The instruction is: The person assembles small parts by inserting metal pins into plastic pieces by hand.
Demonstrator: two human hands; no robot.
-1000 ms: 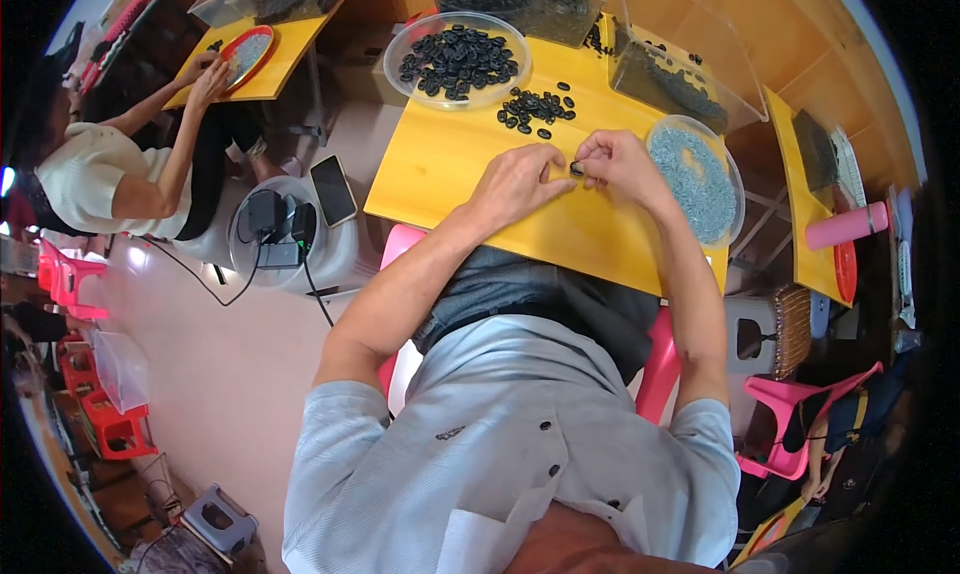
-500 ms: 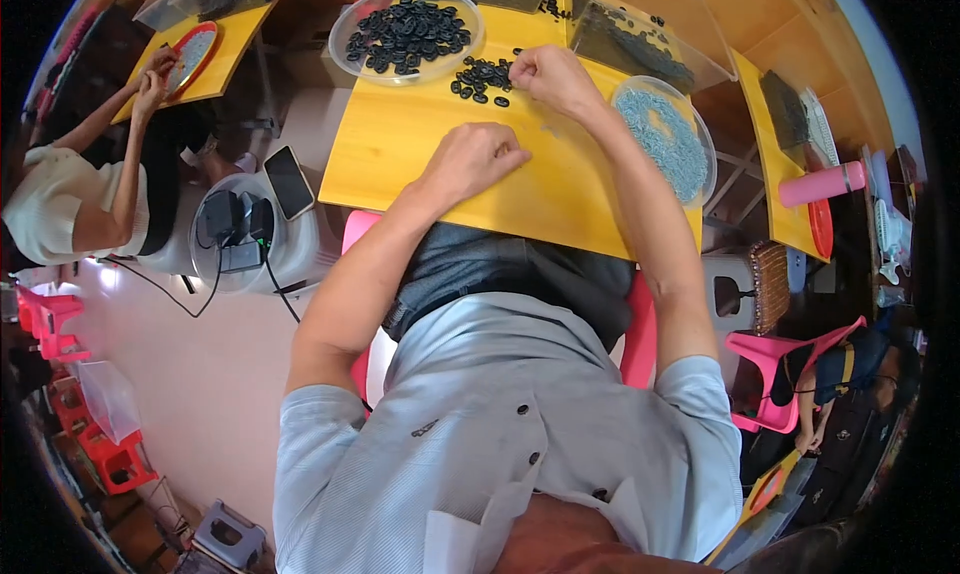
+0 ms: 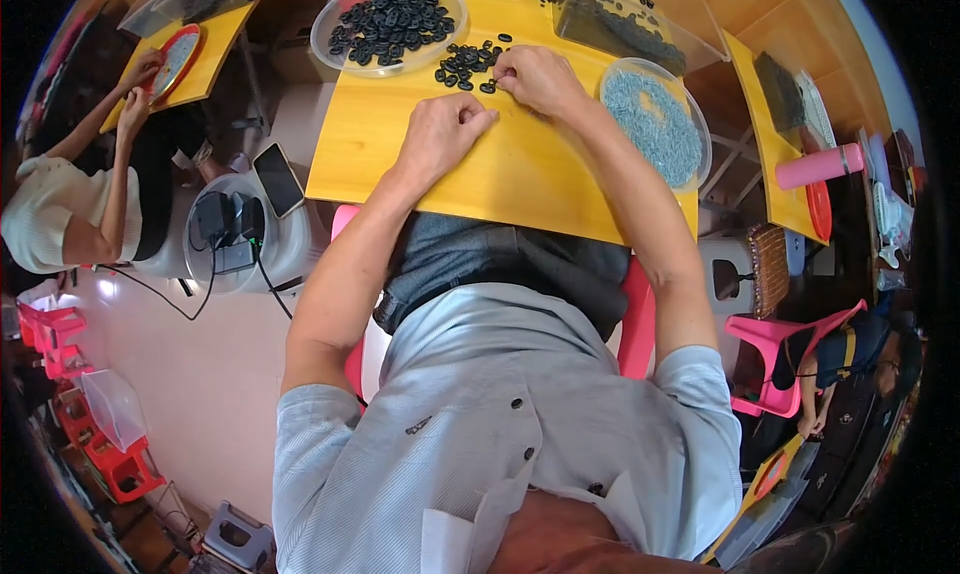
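Small black oval pieces with slots (image 3: 463, 64) lie in a loose pile on the yellow table (image 3: 380, 154). At the pile's right edge is my right hand (image 3: 543, 80), its fingertips pinched together beside the nearest pieces; whatever is between them is too small to tell. My left hand (image 3: 437, 136) rests just in front of the pile, thumb and forefinger pressed together, and what they hold, if anything, is hidden. A clear round tub (image 3: 320, 36) behind the pile carries many more black pieces. Right of my right forearm, another clear round tub (image 3: 704, 139) contains tiny pale blue-grey bits.
A clear bin (image 3: 620, 29) with black parts stands at the table's back right. On a stool to the left are a phone (image 3: 279, 180) and black adapters with cables (image 3: 228, 219). A co-worker (image 3: 85, 204) sits far left by a red-rimmed tray (image 3: 178, 64). A pink bottle (image 3: 820, 166) lies right.
The view has shifted slightly. My left hand has moved forward, closer to the pile, and my right hand has come down to the pile's near right edge.
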